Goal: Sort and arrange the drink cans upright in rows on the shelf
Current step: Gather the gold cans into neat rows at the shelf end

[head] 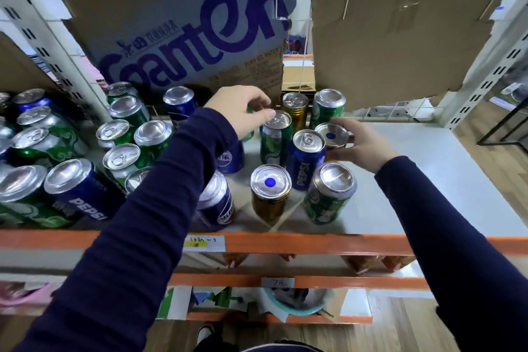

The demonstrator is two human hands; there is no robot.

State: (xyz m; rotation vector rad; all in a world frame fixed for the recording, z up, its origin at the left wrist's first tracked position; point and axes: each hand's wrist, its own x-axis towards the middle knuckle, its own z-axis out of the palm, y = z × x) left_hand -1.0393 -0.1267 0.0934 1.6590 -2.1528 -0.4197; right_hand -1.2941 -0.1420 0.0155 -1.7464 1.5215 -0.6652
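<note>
Upright cans stand mid-shelf: a green can (273, 142), a blue Pepsi can (305, 160), a gold can with a blue dot (270, 194), a green can (328, 194), a slim gold can (295, 107) and a green can (328, 106) at the back. My left hand (243, 114) pinches the top rim of the middle green can. My right hand (358, 146) grips the side of a gold can with a blue dot (331, 136), just right of the Pepsi can. A crowd of green and blue cans (71, 157) fills the shelf's left part.
The white shelf (414, 174) has bare surface to the right, and an orange front rail (314, 243). Cardboard sheets (183, 23) lean at the back, over a wire grid. A white slotted upright (485, 77) stands at right. Lower shelves hold packets and a bowl (294, 303).
</note>
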